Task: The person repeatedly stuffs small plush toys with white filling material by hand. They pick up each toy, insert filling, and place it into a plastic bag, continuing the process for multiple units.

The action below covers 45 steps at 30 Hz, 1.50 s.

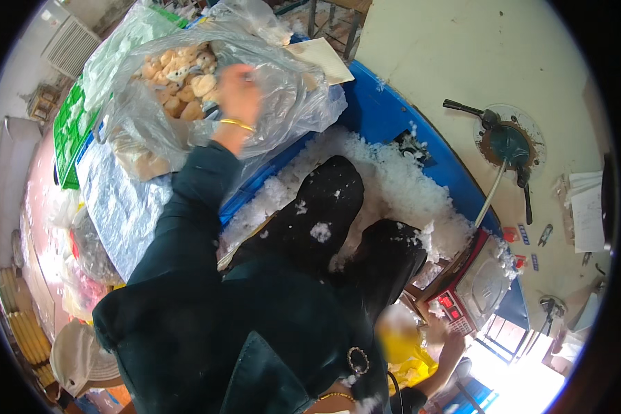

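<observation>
My left hand [240, 93], smeared by motion, reaches over a large clear plastic bag [276, 103] at the upper left. Inside the bag lie several small tan plush pieces [179, 79], right beside the hand. Whether its fingers hold one is too blurred to tell. My right hand [447, 353] is at the lower right, just below a red electronic scale [455, 310] with a lit display. Near that hand, a blurred pale round thing [397, 323] shows above a yellow plastic bag [410, 366]. The fingers of my right hand are too indistinct to read.
White fluffy stuffing [386, 169] fills a blue-walled bin [376, 103] around my legs. On the pale table [448, 41] at right are a round dish [531, 138] with dark tools, a long rod [490, 196] and papers [588, 214]. A green crate [69, 131] stands at left.
</observation>
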Motion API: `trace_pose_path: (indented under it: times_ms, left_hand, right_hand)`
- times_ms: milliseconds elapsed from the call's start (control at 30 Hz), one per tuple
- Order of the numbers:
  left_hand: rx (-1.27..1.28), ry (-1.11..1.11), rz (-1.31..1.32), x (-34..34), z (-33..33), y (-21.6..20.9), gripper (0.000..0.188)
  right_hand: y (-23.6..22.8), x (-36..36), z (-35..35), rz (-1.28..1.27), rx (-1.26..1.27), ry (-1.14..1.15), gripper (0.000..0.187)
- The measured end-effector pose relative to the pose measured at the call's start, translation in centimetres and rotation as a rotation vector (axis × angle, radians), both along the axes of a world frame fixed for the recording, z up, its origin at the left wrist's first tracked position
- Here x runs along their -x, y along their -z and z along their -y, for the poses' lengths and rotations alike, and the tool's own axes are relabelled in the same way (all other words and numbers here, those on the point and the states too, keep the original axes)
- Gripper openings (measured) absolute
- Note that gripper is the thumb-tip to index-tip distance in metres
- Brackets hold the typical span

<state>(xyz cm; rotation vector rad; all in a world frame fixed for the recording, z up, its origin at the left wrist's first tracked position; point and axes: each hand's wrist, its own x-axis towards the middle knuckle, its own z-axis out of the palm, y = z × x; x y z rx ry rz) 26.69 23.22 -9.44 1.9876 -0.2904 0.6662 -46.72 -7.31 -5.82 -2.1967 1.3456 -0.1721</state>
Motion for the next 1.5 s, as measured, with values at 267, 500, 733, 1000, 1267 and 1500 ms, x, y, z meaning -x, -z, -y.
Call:
trace_pose_path:
  times_ms: [267,500,733,1000,1267,1500]
  left_hand:
    - [-0.937,0.068,-0.311,-7.7,-9.4,4.4,0.046]
    - [-0.163,0.151,-0.258,-8.4,-11.1,4.2,0.032]
    - [0.688,0.837,-0.675,4.2,-2.7,-8.2,0.027]
    - [0.581,1.333,-0.834,19.7,9.9,-8.4,0.034]
    - [0.333,1.412,-0.983,23.8,13.2,-5.8,0.026]
    - [0.151,1.588,-0.609,25.4,17.2,-6.9,0.014]
  right_hand:
    - [1.0,0.7,-2.1,-0.169,-0.12,0.117,0.023]
    - [-3.5,-17.9,-1.0,0.045,-0.117,-0.132,0.023]
    - [-6.7,-32.2,-5.6,0.421,-0.143,-0.516,0.02]
    - [-8.1,-40.2,-9.5,0.608,-0.179,-0.399,0.03]
    - [-6.2,-33.5,-6.5,0.885,-0.51,-0.113,0.023]
    - [-5.8,-31.0,-4.6,1.042,-0.385,0.0,0.02]
